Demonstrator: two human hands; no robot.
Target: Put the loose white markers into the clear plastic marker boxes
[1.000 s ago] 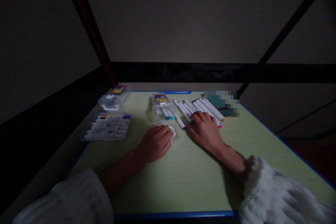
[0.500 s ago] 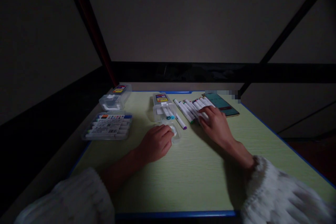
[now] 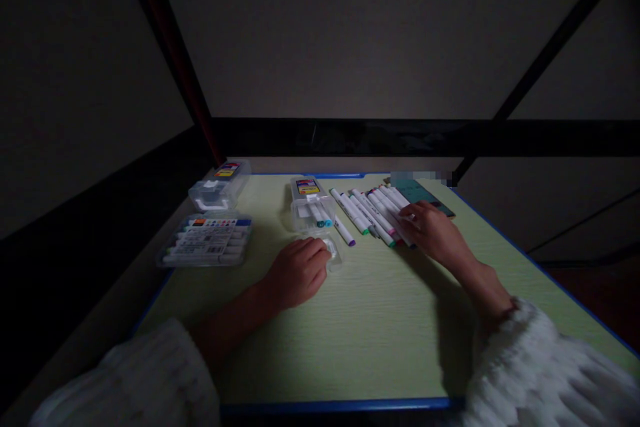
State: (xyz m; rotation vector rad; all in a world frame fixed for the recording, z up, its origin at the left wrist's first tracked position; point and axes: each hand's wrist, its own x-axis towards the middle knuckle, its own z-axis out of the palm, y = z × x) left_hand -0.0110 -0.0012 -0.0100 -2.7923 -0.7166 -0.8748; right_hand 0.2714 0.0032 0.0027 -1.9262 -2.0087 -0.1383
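Our right hand (image 3: pixel 438 231), nearer than our curled left hand (image 3: pixel 299 271), bends its fingers at the right edge of markers (image 3: pixel 383 213) slanting far-left to near-right on the table (image 3: pixel 350 340); we cannot tell either's grip.

Looks like clear, glossy plastic in the open marker box (image 3: pixel 300 201), the handled box (image 3: pixel 210 197) and the flat case (image 3: pixel 200 263); shows smooth white plastic on the loose markers (image 3: pixel 353 213); has faint wood grain and low sheen across the worktop (image 3: pixel 350 333); appears soft, matt and rough in the cloth sleeves (image 3: pixel 545 373); turns glossy on the black band (image 3: pixel 360 139), matt on the wall (image 3: pixel 350 47).
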